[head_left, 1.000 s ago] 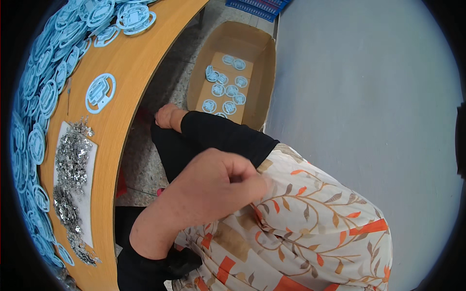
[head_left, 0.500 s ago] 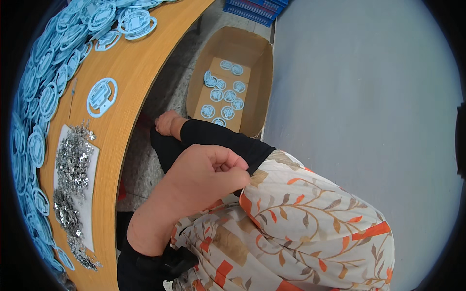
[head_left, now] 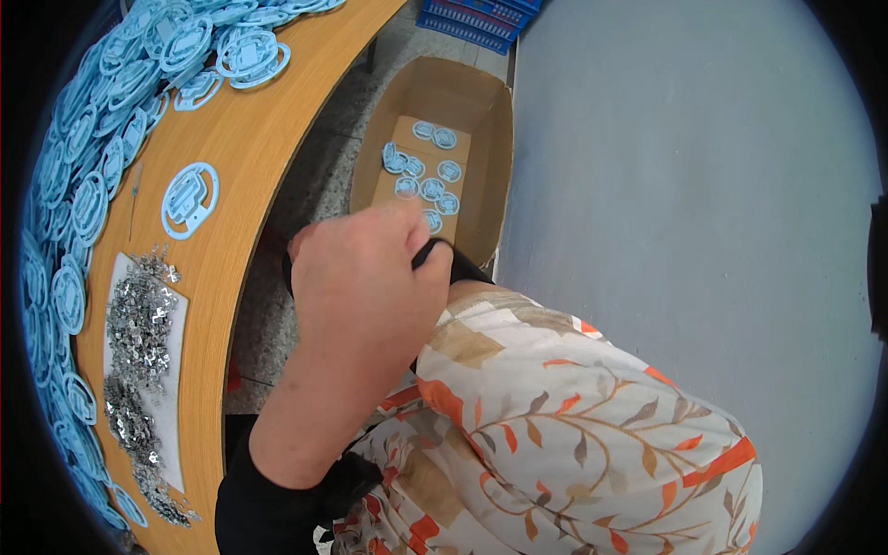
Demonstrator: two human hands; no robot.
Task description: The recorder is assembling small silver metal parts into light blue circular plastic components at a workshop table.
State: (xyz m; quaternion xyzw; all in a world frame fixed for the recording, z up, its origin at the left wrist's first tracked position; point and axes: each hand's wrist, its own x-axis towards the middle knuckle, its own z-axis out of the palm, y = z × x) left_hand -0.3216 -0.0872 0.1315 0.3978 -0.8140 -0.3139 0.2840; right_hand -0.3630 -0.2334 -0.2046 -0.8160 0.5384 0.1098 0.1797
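Note:
My left hand (head_left: pixel 361 277) reaches across in front of me, closed, with a fold of the black sleeve (head_left: pixel 462 265) of my right arm between thumb and fingers. Bare skin shows between that sleeve and my patterned upper sleeve (head_left: pixel 555 370). Behind the left hand, most of my right hand is covered; only a sliver of my right hand (head_left: pixel 294 248) shows by the table edge, its fingers hidden. One light blue oval plastic piece (head_left: pixel 188 198) lies alone on the wooden table (head_left: pixel 208 305), left of both hands.
A large heap of light blue pieces (head_left: pixel 83 129) covers the table's far left. Small metal parts (head_left: pixel 143 324) lie on a white sheet (head_left: pixel 168 416) below a thin pointed tool (head_left: pixel 134 199). An open cardboard box (head_left: pixel 490 129) on the floor holds several blue pieces. Blue crates (head_left: pixel 467 28) stand beyond.
My left hand has moved away from me and leftward, now covering most of my right hand. The black sleeve has slid down, baring skin near my right elbow.

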